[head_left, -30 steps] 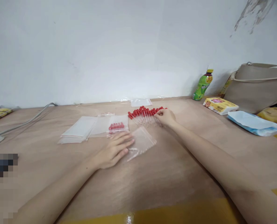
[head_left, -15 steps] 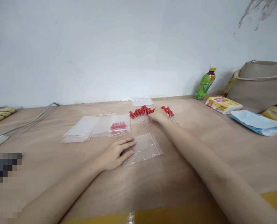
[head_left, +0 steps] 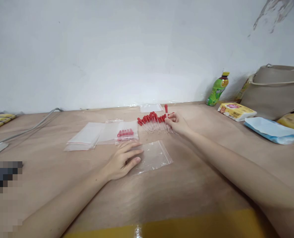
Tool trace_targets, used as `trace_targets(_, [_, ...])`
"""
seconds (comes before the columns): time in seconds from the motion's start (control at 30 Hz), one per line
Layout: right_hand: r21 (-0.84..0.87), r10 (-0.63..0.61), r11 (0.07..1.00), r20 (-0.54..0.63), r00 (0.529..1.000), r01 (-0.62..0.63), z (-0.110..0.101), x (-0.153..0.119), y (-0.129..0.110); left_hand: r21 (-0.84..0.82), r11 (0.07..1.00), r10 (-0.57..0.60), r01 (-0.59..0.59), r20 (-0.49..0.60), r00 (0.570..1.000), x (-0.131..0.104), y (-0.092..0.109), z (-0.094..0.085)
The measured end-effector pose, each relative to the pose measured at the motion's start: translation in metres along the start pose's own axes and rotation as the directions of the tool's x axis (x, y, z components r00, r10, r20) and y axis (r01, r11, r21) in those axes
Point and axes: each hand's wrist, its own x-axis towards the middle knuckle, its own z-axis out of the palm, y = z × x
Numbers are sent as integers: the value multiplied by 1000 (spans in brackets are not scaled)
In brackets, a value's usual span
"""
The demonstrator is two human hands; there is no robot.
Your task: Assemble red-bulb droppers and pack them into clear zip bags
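A dropper with a red rubber bulb (head_left: pixel 166 108) stands upright in my right hand (head_left: pixel 178 123), pinched between thumb and fingers. Just below and left of that hand lies a row of red-bulbed droppers (head_left: pixel 150 121), their thin clear tubes pointing toward me. My left hand (head_left: pixel 124 160) rests with its fingers apart on the left part of a clear zip bag (head_left: pixel 154 155), which lies flat. Beyond my left hand, a filled zip bag (head_left: pixel 127 133) shows several red bulbs through its plastic. It overlaps a stack of flat zip bags (head_left: pixel 86 135) to its left.
Another flat bag (head_left: pixel 151 108) lies by the wall. At right are a green bottle (head_left: pixel 218 89), a yellow tissue pack (head_left: pixel 236 111), a blue-white packet (head_left: pixel 273 130) and a grey bag (head_left: pixel 275 89). A grey cable (head_left: pixel 37 125) crosses the left side.
My right hand has moved slightly right and lifted one dropper upright from the row. My left hand has stayed on the clear bag with barely any movement.
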Motion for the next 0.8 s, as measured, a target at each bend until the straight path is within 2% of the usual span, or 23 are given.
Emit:
trace_targets(0.1, [255, 30, 966, 78, 996, -49, -7, -33, 7, -15, 1000, 20, -20, 10, 1000, 0, 0, 1])
trace_targets(0.23, [439, 94, 886, 147, 985, -150, -7, -64, 7, -72, 997, 10, -2, 105, 994, -1, -2, 4])
trace_targets(0.4, [447, 112, 880, 137, 984, -162, 0, -72, 5, -82, 996, -32, 45, 161, 986, 0, -2, 3])
trace_targets(0.6, [467, 152, 864, 109, 982, -186, 1, -75, 5, -50, 998, -27, 36, 175, 984, 0, 0, 1])
trace_targets(0.8, [425, 196, 889, -22, 980, -168, -4, -73, 8, -40, 998, -50, 58, 186, 981, 1, -1, 2])
